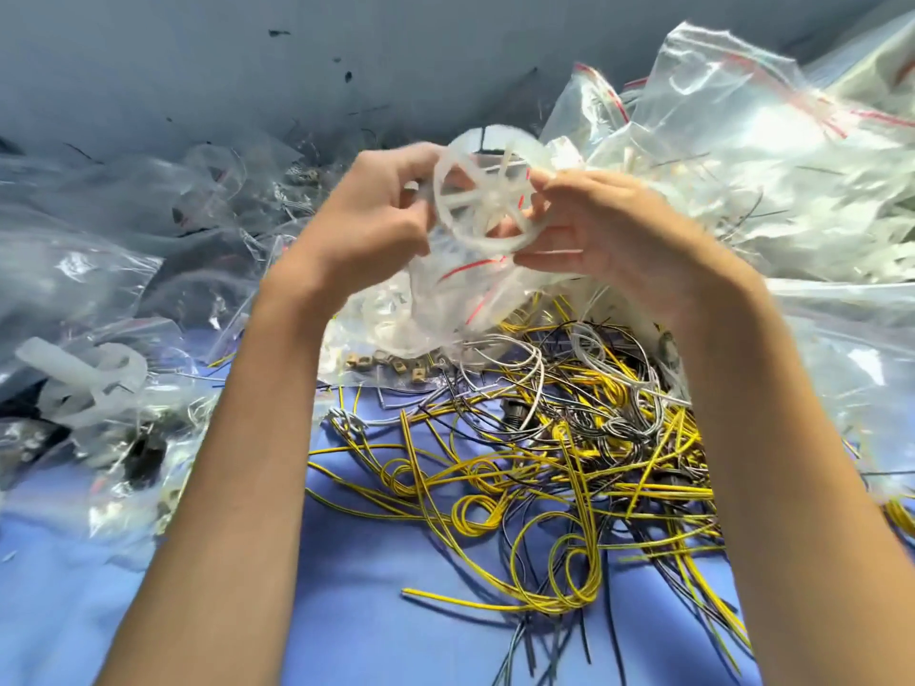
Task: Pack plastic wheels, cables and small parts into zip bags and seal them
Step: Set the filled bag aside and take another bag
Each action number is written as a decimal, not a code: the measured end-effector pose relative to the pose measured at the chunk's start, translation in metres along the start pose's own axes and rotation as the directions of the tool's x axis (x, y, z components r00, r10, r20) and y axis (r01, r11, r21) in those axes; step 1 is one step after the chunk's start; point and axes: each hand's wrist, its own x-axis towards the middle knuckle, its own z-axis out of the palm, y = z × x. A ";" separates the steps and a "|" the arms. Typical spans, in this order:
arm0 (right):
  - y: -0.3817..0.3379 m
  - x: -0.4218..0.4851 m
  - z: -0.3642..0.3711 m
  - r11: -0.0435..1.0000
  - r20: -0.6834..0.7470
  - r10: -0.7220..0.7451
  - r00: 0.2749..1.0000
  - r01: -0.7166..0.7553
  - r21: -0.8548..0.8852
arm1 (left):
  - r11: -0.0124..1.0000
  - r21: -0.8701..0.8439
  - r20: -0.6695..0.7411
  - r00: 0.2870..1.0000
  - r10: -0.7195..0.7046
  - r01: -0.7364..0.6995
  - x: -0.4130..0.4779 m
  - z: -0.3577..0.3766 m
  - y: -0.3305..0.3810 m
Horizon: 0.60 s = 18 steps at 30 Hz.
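A white spoked plastic wheel (487, 207) is held up between both hands, above the mouth of a clear zip bag (435, 299) with a red seal line. My left hand (376, 215) grips the wheel's left rim together with the bag's edge. My right hand (599, 230) pinches the wheel's right rim and the bag's other edge. The bag hangs below the hands and holds pale plastic parts. A tangle of yellow, black and grey cables (544, 462) lies on the blue cloth beneath. Small tan square parts (391, 363) lie by the bag's bottom.
A heap of empty red-sealed zip bags (742, 156) rises at the right. Filled bags with white wheels (84, 373) and dark parts (143, 458) lie at the left. A grey wall (247, 66) stands behind. Blue cloth (346, 611) covers the near table.
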 end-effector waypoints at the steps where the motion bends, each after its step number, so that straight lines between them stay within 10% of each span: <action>1: 0.004 0.000 0.002 0.998 0.007 0.032 0.999 -0.032 -0.047 | 1.000 -0.007 -0.040 0.999 -0.004 0.003 -0.001 -0.003 0.001; 8: 0.010 0.006 0.018 0.670 -0.023 -0.115 0.993 0.061 -0.739 | 0.980 0.198 0.042 0.999 0.007 -0.015 -0.002 0.008 0.021; 18: 0.011 0.002 0.006 0.575 0.303 0.057 0.951 0.217 -0.789 | 0.962 0.218 0.123 0.982 0.143 -0.167 -0.003 0.022 0.038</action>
